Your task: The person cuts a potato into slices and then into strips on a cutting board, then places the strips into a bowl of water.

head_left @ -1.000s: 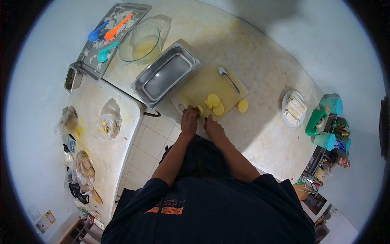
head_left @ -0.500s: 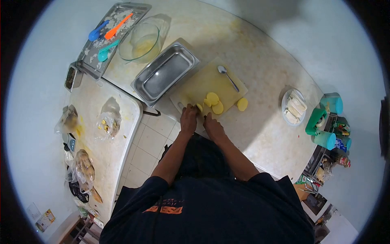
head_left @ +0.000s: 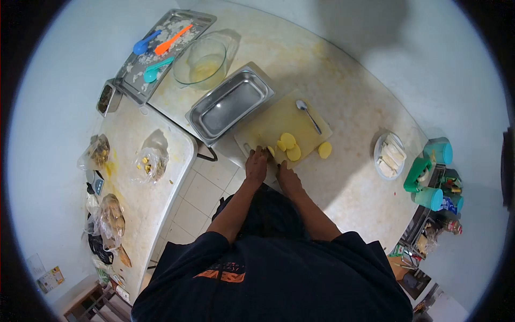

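At the near edge of a pale cutting board (head_left: pixel 263 126), my left hand (head_left: pixel 256 166) is closed on a piece of potato (head_left: pixel 271 151), whose yellow cut face shows beside the fingertips. My right hand (head_left: pixel 289 180), just to the right, is closed around the dark handle of a knife; its blade is mostly hidden between the hands. Several round yellow potato slices (head_left: pixel 288 140) lie overlapping by the fingers. One more slice (head_left: pixel 324 150) rests at the board's right edge. A metal spoon (head_left: pixel 309 116) lies on the board's far right part.
Beyond the board stands a deep steel pan (head_left: pixel 209 124), then a glass bowl (head_left: pixel 186 72) and a tray (head_left: pixel 140 96) with colored spoons. A plate (head_left: pixel 377 159) of white pieces sits right. Bags (head_left: pixel 111 217) lie on the left table, across a floor gap.
The whole view has shifted, so the board, pan and tray appear slightly lower and further right. Both hands stay at the board's near edge, still closed.
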A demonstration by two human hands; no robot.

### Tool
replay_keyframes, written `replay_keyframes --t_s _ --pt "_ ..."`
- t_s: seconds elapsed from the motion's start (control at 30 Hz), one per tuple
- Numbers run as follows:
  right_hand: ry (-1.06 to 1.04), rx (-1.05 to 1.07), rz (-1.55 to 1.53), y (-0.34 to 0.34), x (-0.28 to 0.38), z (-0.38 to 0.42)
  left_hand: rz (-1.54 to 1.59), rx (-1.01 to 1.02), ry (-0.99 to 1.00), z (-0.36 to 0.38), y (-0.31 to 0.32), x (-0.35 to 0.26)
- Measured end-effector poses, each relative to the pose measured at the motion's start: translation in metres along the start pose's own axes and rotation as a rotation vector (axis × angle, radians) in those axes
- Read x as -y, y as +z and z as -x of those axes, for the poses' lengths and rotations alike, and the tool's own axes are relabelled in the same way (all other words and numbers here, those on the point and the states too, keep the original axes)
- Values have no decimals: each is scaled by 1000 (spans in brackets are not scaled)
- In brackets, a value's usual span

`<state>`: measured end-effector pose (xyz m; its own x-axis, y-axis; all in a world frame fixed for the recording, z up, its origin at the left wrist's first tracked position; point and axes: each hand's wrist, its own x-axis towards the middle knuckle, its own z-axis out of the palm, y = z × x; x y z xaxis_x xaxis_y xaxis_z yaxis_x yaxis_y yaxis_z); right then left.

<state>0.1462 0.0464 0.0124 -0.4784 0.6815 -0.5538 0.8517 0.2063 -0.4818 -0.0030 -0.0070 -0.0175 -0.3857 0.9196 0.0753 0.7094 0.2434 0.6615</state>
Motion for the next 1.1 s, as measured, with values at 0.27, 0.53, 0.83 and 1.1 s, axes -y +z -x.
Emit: replay_keyframes --t_s 0.27,0.53,0.83,1.1 --pt "-28 -23 6 7 -18 6 -289 -95 120 -2 6 -3" --pt "-30 -46 -104 17 -46 38 -171 -3 18 -4 1 -8" --pt "-95 -100 -121 -10 -9 37 -78 -54 55 -2 -3 -7" --pt "-149 -128 14 -2 4 27 -50 -52 40 -3 -5 -6"
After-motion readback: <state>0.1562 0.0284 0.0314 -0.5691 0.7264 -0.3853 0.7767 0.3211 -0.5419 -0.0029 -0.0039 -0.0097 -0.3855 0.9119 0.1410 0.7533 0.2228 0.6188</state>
